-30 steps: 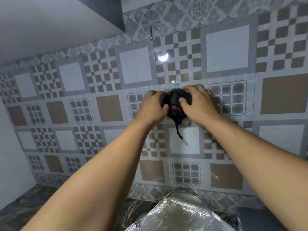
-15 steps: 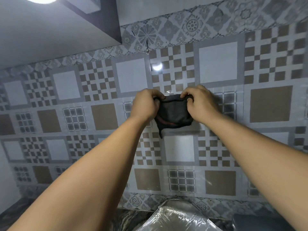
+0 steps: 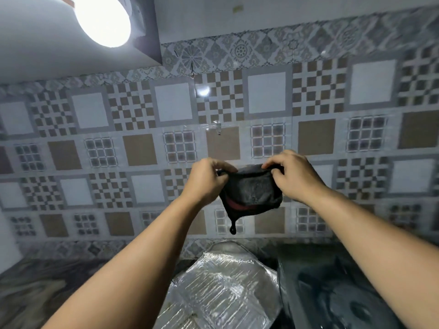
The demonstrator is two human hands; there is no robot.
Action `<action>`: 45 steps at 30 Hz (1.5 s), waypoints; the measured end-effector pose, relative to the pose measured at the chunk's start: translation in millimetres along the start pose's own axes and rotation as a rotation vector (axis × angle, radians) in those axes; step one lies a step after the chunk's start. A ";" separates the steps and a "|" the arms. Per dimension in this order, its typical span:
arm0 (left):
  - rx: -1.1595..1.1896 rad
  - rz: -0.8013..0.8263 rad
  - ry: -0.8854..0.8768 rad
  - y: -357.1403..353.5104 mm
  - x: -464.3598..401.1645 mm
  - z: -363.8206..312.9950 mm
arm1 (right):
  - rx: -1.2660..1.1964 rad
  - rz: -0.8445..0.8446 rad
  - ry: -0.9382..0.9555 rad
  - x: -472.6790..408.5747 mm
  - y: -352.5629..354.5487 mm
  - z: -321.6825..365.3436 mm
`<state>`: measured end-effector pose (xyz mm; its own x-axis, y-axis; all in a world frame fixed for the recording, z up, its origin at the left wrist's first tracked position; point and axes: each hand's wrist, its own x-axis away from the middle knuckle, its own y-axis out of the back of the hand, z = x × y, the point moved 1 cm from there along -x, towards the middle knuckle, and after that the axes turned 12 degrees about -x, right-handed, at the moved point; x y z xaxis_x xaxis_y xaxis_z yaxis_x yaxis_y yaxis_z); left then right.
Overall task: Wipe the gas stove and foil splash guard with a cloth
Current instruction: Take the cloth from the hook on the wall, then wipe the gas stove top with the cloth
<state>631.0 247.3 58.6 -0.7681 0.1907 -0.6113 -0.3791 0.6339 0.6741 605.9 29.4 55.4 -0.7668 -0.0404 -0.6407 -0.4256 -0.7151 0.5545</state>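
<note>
A dark grey cloth (image 3: pixel 251 191) with a red stripe and a dangling loop hangs in the air in front of the tiled wall. My left hand (image 3: pixel 206 180) pinches its upper left edge and my right hand (image 3: pixel 293 175) pinches its upper right edge, stretching it flat between them. Below, the crinkled silver foil splash guard (image 3: pixel 221 288) stands at the bottom centre. The black gas stove (image 3: pixel 332 293) lies to its right, partly hidden by my right forearm.
The patterned tile wall (image 3: pixel 140 153) fills the background, with a small hook and clear tape (image 3: pixel 217 128) above the cloth. A bright round lamp (image 3: pixel 104 20) shines under a cabinet at the top left. A dark marble counter (image 3: pixel 35 288) runs along the lower left.
The cloth has come off the wall hook and moved down with both hands. It went from bunched to spread out between them. The view has tilted up, showing the lamp.
</note>
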 end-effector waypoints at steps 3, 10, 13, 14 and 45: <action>0.045 0.058 -0.035 -8.4 24.7 -15.6 | 0.028 0.011 -0.061 37.7 13.9 -2.2; 0.151 0.221 -0.045 -50.9 76.1 -42.1 | 0.089 0.068 -0.189 108.3 41.7 -23.1; 0.144 0.267 -0.063 -73.3 89.1 -51.0 | 0.107 0.085 -0.209 126.9 52.6 -38.2; 0.140 0.280 -0.070 -81.4 90.8 -53.5 | 0.109 0.095 -0.212 130.5 56.0 -44.2; 0.229 0.387 0.460 -254.3 89.3 -1.4 | 0.128 0.779 -0.315 66.3 -57.6 -207.2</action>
<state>658.1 102.1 -166.9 -0.9894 0.1289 -0.0663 0.0508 0.7370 0.6740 679.1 -76.7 -129.1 -0.9535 -0.2783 0.1162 0.2425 -0.4787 0.8438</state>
